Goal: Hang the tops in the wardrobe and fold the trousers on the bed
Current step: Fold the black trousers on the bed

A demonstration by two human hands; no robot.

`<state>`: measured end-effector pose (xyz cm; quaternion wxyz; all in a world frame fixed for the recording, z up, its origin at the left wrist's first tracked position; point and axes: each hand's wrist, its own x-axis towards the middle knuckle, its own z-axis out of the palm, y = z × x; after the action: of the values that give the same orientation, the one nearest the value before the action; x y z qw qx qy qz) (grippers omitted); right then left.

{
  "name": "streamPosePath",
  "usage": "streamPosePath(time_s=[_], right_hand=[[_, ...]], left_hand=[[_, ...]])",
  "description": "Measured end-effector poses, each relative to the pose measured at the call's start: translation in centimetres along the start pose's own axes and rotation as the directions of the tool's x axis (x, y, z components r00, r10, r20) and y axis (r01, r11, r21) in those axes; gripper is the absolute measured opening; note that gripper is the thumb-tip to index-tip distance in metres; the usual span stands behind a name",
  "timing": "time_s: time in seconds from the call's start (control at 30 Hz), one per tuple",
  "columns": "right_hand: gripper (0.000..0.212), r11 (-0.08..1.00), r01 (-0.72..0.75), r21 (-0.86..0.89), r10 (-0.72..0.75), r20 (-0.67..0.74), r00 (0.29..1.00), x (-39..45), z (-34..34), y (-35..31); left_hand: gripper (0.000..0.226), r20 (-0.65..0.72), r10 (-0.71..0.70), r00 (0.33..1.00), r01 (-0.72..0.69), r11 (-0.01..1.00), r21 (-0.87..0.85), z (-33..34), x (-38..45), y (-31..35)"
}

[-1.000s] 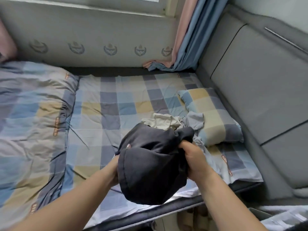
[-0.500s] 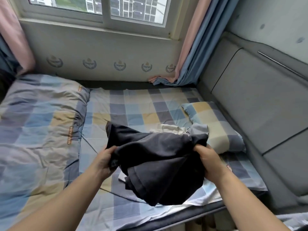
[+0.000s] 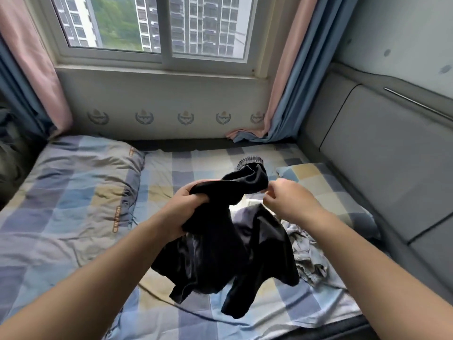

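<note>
While the left hand grips a bunched fold of a black garment, its fingers curled tightly round the cloth, the rest of the garment hangs down in loose folds above the bed. One ribbed end of it sticks up past the hands, towards the window. The right hand is held just beside the cloth at the same height, its fingers curled inward with the tips close together; whether they pinch any cloth cannot be told. Beneath the garment, a crumpled pile of pale grey clothes lies on the checked sheet, next to a checked pillow. A folded checked duvet covers the left side of the bed. Pink and blue curtains frame the window.
</note>
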<state>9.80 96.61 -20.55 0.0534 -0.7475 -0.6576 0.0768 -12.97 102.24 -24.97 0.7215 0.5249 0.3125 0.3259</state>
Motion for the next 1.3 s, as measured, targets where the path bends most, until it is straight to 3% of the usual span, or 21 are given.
streamPosePath(time_s=[0.03,0.07,0.13,0.17,0.2,0.23,0.3,0.37,0.4,0.43,0.5,0.57,0.63,0.7,0.87,1.03,1.17,1.23,1.3], right_hand=[[0.016,0.985,0.004,0.174,0.007,-0.063,0.998,0.4,-0.9,-0.3],[0.018,0.900,-0.008,0.435,0.035,-0.055,0.998,0.8,-1.5,-0.6],[0.029,0.499,-0.175,0.849,0.052,0.172,0.984,1.3,-2.2,-1.4],[0.035,0.308,-0.268,0.913,0.016,0.277,0.961,1.4,-2.3,-1.4],[0.045,0.205,-0.334,0.920,-0.025,0.346,0.938,1.4,-2.2,-1.2],[0.057,0.201,-0.358,0.912,-0.057,0.376,0.925,1.6,-2.1,-1.1],[0.062,0.364,-0.287,0.886,-0.056,0.329,0.943,2.0,-1.9,-0.9],[0.026,0.565,-0.083,0.821,-0.081,0.155,0.985,2.5,-1.8,-1.0],[0.010,0.620,0.010,0.785,-0.101,0.067,0.993,2.8,-1.7,-1.0],[0.007,0.637,0.079,0.767,-0.120,-0.003,0.993,2.9,-1.7,-0.9],[0.020,0.584,0.167,0.794,-0.148,-0.099,0.984,2.9,-1.9,-0.6],[0.026,0.470,0.178,0.865,-0.157,-0.116,0.981,2.6,-2.2,-0.1],[0.026,0.384,0.161,0.909,-0.188,-0.093,0.978,2.4,-2.5,0.1],[0.020,0.375,0.165,0.912,-0.232,-0.080,0.970,2.3,-2.8,0.3],[0.014,0.351,0.179,0.919,-0.197,-0.114,0.974,2.4,-3.6,0.9],[0.012,0.389,0.224,0.893,-0.123,-0.191,0.974,2.2,-4.0,2.6],[0.007,0.419,0.211,0.883,0.042,-0.251,0.967,2.0,-4.1,4.3],[0.008,0.401,0.206,0.893,0.125,-0.276,0.953,2.0,-4.2,5.0],[0.009,0.363,0.206,0.909,0.219,-0.298,0.929,1.9,-4.5,5.5]], left_hand=[[0.032,0.025,0.021,0.999,-0.022,1.000,0.022,0.2,0.1,0.5],[0.033,0.029,0.039,0.999,-0.040,0.998,0.046,0.4,0.2,0.8],[0.035,0.005,0.061,0.998,-0.061,0.993,0.106,1.1,0.3,1.1],[0.041,-0.006,0.070,0.998,-0.069,0.988,0.142,1.5,0.3,1.0],[0.048,-0.016,0.087,0.996,-0.082,0.981,0.178,2.1,0.2,0.8],[0.052,-0.033,0.109,0.993,-0.100,0.974,0.205,2.5,0.3,0.5],[0.056,-0.076,0.145,0.987,-0.125,0.968,0.218,3.3,0.3,0.4],[0.056,-0.080,0.175,0.981,-0.148,0.954,0.262,3.9,0.2,0.6],[0.057,-0.051,0.195,0.979,-0.170,0.935,0.311,4.1,0.2,0.6],[0.060,0.007,0.213,0.977,-0.202,0.915,0.350,4.1,0.3,0.5],[0.071,0.147,0.214,0.966,-0.252,0.906,0.340,3.9,0.3,0.4],[0.081,0.186,0.203,0.961,-0.257,0.902,0.347,3.2,0.7,0.9],[0.073,0.096,0.299,0.949,-0.309,0.836,0.453,2.3,1.6,1.5],[0.058,0.051,0.396,0.917,-0.354,0.746,0.564,1.5,2.7,2.0],[0.033,0.209,0.219,0.953,-0.303,0.672,0.675,0.4,4.8,1.0],[0.034,0.154,0.165,0.974,-0.215,0.477,0.852,-0.2,6.2,-0.6],[0.035,0.224,0.225,0.948,-0.293,0.342,0.893,0.1,7.4,0.4],[0.035,0.319,0.308,0.896,-0.392,0.215,0.894,0.1,7.6,1.4],[0.036,0.452,0.363,0.815,-0.492,0.021,0.870,-0.2,7.3,1.4]])
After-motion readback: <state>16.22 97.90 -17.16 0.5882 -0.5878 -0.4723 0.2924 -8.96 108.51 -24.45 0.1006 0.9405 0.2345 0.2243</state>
